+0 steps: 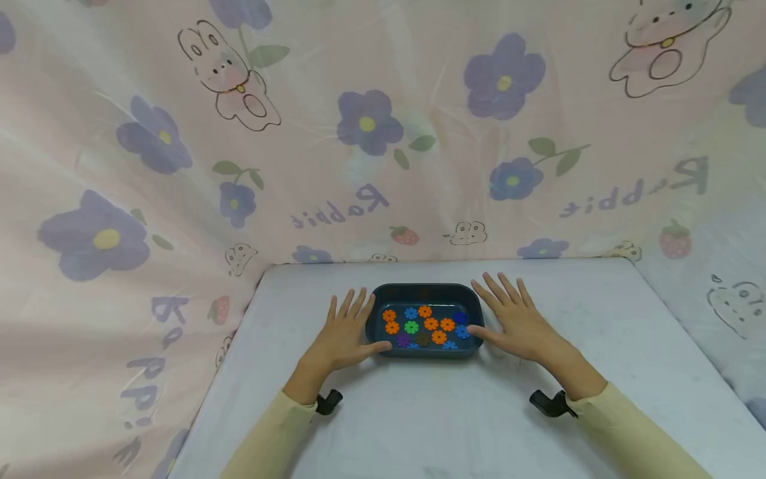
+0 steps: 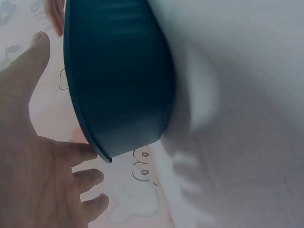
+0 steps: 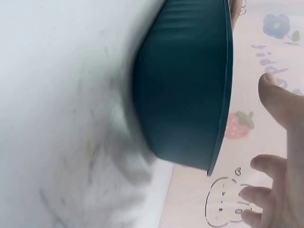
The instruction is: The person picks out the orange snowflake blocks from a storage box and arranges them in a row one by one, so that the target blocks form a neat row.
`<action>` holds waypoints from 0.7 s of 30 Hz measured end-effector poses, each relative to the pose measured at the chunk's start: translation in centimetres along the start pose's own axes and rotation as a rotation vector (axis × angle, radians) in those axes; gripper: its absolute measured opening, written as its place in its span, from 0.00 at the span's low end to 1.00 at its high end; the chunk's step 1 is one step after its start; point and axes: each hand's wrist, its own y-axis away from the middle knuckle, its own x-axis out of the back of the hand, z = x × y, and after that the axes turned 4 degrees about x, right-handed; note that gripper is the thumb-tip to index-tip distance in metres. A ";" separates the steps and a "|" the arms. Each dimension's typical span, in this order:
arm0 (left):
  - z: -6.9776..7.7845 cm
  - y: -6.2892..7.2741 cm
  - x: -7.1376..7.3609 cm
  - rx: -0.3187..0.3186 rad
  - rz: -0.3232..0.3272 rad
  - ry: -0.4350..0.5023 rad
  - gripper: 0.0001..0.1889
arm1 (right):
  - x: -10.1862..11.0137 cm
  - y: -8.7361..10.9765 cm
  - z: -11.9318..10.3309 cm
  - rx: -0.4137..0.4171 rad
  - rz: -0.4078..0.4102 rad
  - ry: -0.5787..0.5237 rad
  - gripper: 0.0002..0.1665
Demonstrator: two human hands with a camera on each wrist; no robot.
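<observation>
A dark teal rectangular tray sits on the table with several small notched plastic discs in it. Orange discs are the most common, with blue ones, a green one, a purple one and a brown one. At the tray's left end, my left hand has its fingers spread, the index fingertip right at the rim in the left wrist view. My right hand is spread beside the right end; a gap shows between its fingers and the rim in the right wrist view.
The tray stands toward the back of a white-covered table. A patterned curtain with flowers and rabbits hangs behind and along the sides. A black wrist device shows at the left cuff, another black device at the right.
</observation>
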 end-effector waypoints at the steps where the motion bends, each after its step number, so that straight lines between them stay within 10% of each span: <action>1: 0.0 -0.1 -0.1 0.001 -0.007 -0.006 0.59 | 0.0 -0.2 -0.2 0.002 -0.007 -0.015 0.58; 21: 0.3 -1.3 -0.8 -0.029 -0.056 0.049 0.63 | -2.4 -3.8 -1.8 0.071 -0.053 -0.172 0.51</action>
